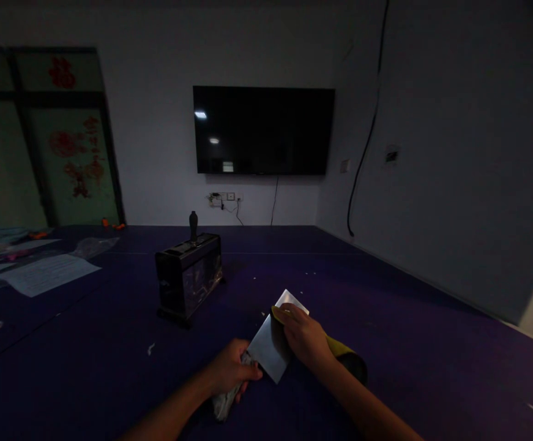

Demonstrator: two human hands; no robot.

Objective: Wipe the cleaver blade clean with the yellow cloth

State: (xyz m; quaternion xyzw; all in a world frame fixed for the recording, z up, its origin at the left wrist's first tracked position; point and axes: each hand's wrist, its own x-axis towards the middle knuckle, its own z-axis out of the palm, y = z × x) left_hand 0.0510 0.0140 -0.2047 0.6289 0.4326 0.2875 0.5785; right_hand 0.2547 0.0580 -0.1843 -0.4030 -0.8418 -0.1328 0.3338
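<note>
A broad, shiny cleaver (268, 346) is tilted over the purple tabletop, low in the middle of the head view. My left hand (233, 370) is closed around its handle, which is covered by a crumpled greyish wrapping (224, 402). Against the upper part of the blade, my right hand (306, 335) presses a flexible yellow sheet with a dark side (339, 349). This sheet curls out beneath my right wrist; whether it is cloth or abrasive paper, I cannot tell. The right fingers are bent over its edge and hide part of the blade.
Ahead on the left stands a black knife block (188, 275) with clear sides and one dark handle (193, 225) upright in it. Papers (50, 274) and plastic lie at the far left. White scraps dot the purple table (413, 355). A wall borders its right side.
</note>
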